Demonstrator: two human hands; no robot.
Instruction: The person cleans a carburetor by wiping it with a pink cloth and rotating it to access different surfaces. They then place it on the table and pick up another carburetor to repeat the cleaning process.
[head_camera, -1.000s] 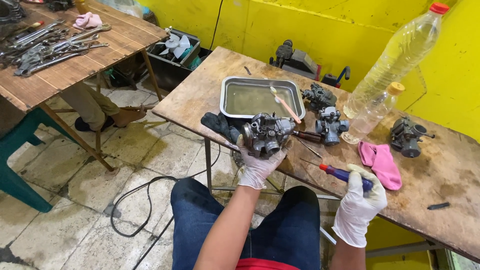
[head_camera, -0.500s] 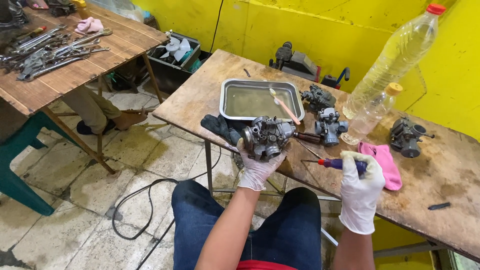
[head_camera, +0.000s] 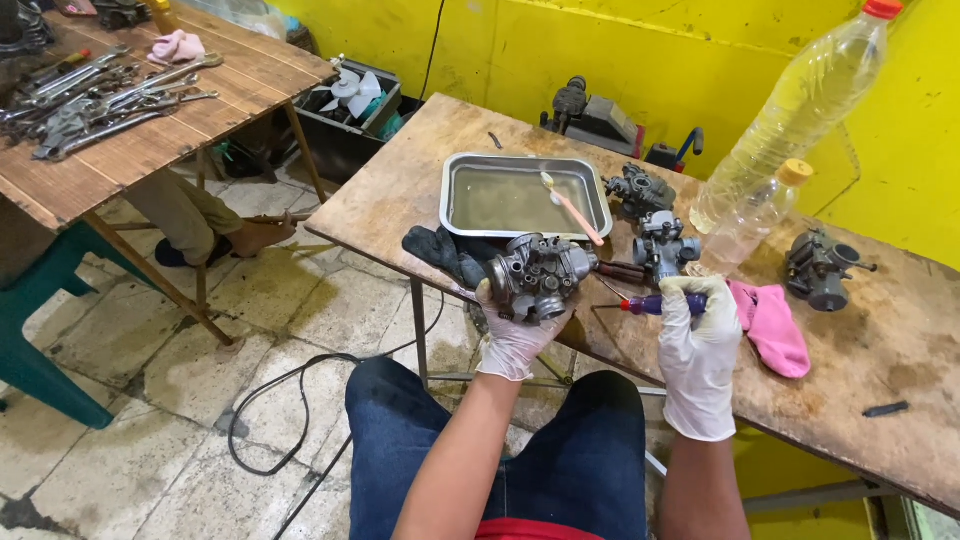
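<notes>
Four carburetors (head_camera: 540, 275): one in left hand (head_camera: 515, 335), three on table (head_camera: 420, 185).

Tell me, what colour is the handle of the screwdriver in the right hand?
The screwdriver handle is purple with a red tip, gripped by the right hand; the head view shows it.

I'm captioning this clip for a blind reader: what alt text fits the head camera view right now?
A seated person in white gloves holds a grey carburetor in the left hand and a purple-handled screwdriver in the right hand, over a worn wooden table. On it sit a metal tray of liquid with a toothbrush, more carburetors, plastic bottles and a pink cloth.
</notes>
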